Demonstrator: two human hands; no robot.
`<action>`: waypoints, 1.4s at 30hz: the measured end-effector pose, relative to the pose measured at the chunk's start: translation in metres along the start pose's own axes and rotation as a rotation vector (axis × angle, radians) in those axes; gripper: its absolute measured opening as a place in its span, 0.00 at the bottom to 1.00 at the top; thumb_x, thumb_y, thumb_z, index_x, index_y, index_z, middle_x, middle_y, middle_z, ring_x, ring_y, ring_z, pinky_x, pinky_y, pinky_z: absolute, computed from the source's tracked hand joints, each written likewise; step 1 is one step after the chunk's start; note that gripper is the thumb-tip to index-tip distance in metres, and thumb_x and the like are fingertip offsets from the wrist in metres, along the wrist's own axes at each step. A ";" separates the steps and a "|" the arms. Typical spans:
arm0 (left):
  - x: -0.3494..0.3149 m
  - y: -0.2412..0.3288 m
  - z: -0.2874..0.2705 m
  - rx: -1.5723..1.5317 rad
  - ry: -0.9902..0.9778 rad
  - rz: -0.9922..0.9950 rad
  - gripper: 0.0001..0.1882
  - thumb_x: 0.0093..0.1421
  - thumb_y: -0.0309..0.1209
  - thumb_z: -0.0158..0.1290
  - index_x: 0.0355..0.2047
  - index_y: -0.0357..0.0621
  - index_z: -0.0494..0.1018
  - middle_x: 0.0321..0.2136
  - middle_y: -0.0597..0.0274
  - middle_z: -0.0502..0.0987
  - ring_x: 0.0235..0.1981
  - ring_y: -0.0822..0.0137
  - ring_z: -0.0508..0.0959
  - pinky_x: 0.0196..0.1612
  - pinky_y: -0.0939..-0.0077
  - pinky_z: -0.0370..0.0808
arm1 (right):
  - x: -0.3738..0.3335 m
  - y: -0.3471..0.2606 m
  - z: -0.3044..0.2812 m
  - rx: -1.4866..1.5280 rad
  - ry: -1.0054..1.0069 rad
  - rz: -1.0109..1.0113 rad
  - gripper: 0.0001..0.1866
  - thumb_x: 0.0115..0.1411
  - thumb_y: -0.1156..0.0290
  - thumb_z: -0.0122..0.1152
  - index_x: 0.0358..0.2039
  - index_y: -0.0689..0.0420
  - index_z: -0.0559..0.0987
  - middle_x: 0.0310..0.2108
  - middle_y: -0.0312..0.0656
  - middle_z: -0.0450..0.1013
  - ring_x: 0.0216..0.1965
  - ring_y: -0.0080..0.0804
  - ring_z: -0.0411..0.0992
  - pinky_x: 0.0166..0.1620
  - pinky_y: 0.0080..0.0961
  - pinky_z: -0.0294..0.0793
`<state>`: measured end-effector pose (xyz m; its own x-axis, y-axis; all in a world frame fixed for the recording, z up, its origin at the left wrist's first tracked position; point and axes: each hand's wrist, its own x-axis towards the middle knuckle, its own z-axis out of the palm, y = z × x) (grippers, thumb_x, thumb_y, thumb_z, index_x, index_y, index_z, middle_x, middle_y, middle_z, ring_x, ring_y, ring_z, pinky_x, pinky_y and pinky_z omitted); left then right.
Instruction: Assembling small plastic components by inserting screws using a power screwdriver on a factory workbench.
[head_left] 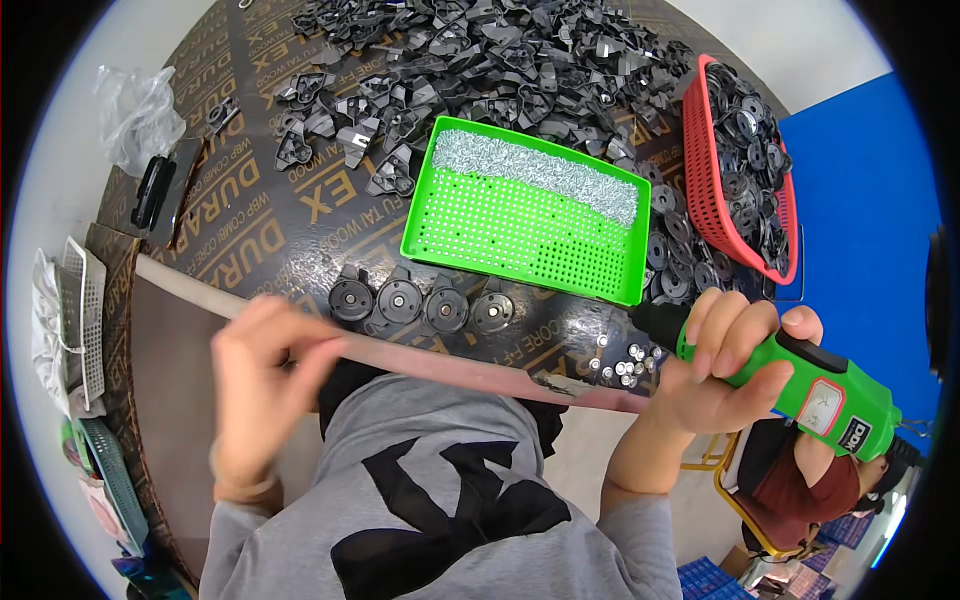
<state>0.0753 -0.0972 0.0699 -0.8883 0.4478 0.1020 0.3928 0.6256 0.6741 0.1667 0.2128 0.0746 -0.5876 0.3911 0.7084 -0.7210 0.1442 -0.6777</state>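
Note:
My right hand (735, 365) is wrapped round a green electric screwdriver (835, 395), its black nose pointing left toward the table edge. My left hand (265, 375), slightly smeared by motion, hovers over the pale edge strip with thumb and fingertips pinched together. Whatever lies in that pinch is hidden. Just beyond the strip, several round black plastic parts (445, 308) with tabs stand in a row. Small silver round metal pieces (627, 372) are scattered left of the screwdriver. Behind the row sits a green perforated tray (480, 225) with a heap of small silver screws (540, 170) along its far side.
Black plastic housings (490, 70) are piled across the far table. At right, a red basket (705, 165) is full of black discs (745, 170), with loose discs (680, 250) beside it. A plastic bag (138, 115) lies far left. Another person (800, 480) sits at lower right.

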 end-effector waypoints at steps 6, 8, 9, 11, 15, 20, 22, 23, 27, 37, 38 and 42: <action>0.043 0.022 0.097 0.074 0.118 0.383 0.14 0.42 0.36 0.69 0.27 0.44 0.79 0.27 0.62 0.71 0.31 0.58 0.71 0.31 0.66 0.70 | -0.006 -0.010 -0.010 0.034 0.081 0.022 0.21 0.68 0.57 0.55 0.52 0.57 0.63 0.20 0.33 0.65 0.16 0.22 0.63 0.22 0.21 0.61; 0.039 0.023 0.105 0.120 0.093 0.377 0.15 0.41 0.37 0.69 0.26 0.44 0.79 0.27 0.63 0.70 0.32 0.58 0.71 0.31 0.66 0.70 | -0.006 -0.013 -0.016 0.015 0.073 0.027 0.21 0.68 0.57 0.54 0.53 0.57 0.63 0.20 0.33 0.65 0.16 0.22 0.63 0.22 0.22 0.61; 0.037 0.024 0.108 0.171 0.069 0.374 0.16 0.40 0.38 0.69 0.26 0.44 0.79 0.27 0.63 0.70 0.32 0.59 0.71 0.31 0.66 0.70 | -0.006 -0.014 -0.019 0.024 0.057 0.026 0.21 0.69 0.57 0.54 0.53 0.57 0.63 0.20 0.33 0.65 0.17 0.22 0.63 0.22 0.22 0.61; 0.034 0.024 0.113 0.216 0.023 0.353 0.17 0.40 0.39 0.69 0.28 0.44 0.79 0.28 0.63 0.69 0.34 0.59 0.71 0.34 0.65 0.68 | -0.006 -0.014 -0.021 0.028 0.045 0.028 0.21 0.69 0.57 0.53 0.53 0.57 0.63 0.20 0.33 0.66 0.17 0.22 0.64 0.22 0.22 0.61; 0.036 0.033 0.117 0.174 0.021 0.335 0.17 0.38 0.35 0.69 0.29 0.46 0.77 0.29 0.64 0.69 0.35 0.58 0.70 0.36 0.63 0.65 | -0.001 -0.002 -0.018 0.042 0.079 0.037 0.19 0.69 0.58 0.53 0.53 0.56 0.64 0.20 0.33 0.64 0.17 0.22 0.62 0.23 0.22 0.61; 0.037 0.038 0.117 0.076 -0.008 0.430 0.17 0.36 0.29 0.68 0.27 0.47 0.74 0.34 0.65 0.73 0.36 0.58 0.71 0.39 0.63 0.65 | 0.011 0.024 -0.004 0.014 0.017 0.048 0.15 0.70 0.60 0.48 0.50 0.56 0.67 0.19 0.30 0.61 0.17 0.19 0.58 0.26 0.23 0.59; 0.038 0.033 0.119 -0.138 -0.035 0.564 0.17 0.36 0.27 0.67 0.27 0.44 0.73 0.35 0.63 0.77 0.35 0.57 0.73 0.39 0.62 0.68 | 0.015 0.041 -0.002 0.035 0.016 0.050 0.13 0.69 0.64 0.52 0.49 0.56 0.68 0.18 0.31 0.61 0.16 0.21 0.59 0.25 0.25 0.60; 0.038 0.031 0.118 -0.283 -0.108 0.593 0.16 0.40 0.25 0.68 0.28 0.41 0.72 0.35 0.60 0.79 0.30 0.57 0.75 0.35 0.65 0.72 | 0.017 0.048 -0.001 0.043 0.060 0.068 0.15 0.65 0.67 0.57 0.48 0.57 0.66 0.17 0.33 0.62 0.16 0.24 0.61 0.23 0.25 0.62; 0.027 0.036 0.121 -0.737 -0.537 0.274 0.12 0.53 0.26 0.66 0.31 0.39 0.72 0.34 0.58 0.79 0.24 0.73 0.74 0.23 0.81 0.69 | 0.020 0.066 0.005 0.013 0.184 0.162 0.16 0.61 0.77 0.60 0.46 0.60 0.64 0.16 0.36 0.63 0.14 0.25 0.63 0.21 0.25 0.65; 0.028 0.048 0.134 -1.200 -0.644 -0.090 0.14 0.62 0.22 0.56 0.48 0.40 0.70 0.30 0.66 0.70 0.25 0.76 0.78 0.26 0.82 0.76 | 0.020 0.076 0.008 -0.013 0.187 0.151 0.17 0.60 0.76 0.62 0.45 0.61 0.65 0.16 0.37 0.64 0.12 0.24 0.62 0.19 0.22 0.64; 0.029 0.047 0.135 -1.174 -0.664 -0.033 0.13 0.62 0.21 0.55 0.47 0.40 0.71 0.32 0.64 0.72 0.25 0.74 0.80 0.26 0.81 0.77 | 0.020 0.076 0.008 -0.015 0.189 0.150 0.17 0.60 0.76 0.62 0.45 0.61 0.65 0.16 0.37 0.64 0.12 0.24 0.62 0.19 0.22 0.64; 0.028 0.046 0.140 -1.114 -0.682 -0.034 0.09 0.62 0.21 0.55 0.44 0.38 0.73 0.37 0.60 0.76 0.23 0.74 0.80 0.26 0.80 0.77 | 0.020 0.077 0.010 -0.015 0.200 0.155 0.17 0.60 0.76 0.63 0.44 0.61 0.65 0.16 0.37 0.64 0.12 0.24 0.63 0.19 0.21 0.64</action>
<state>0.1020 0.0336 0.0015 -0.4656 0.8799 -0.0945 -0.3264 -0.0715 0.9425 0.0962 0.2229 0.0387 -0.6049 0.5815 0.5439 -0.6220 0.0814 -0.7788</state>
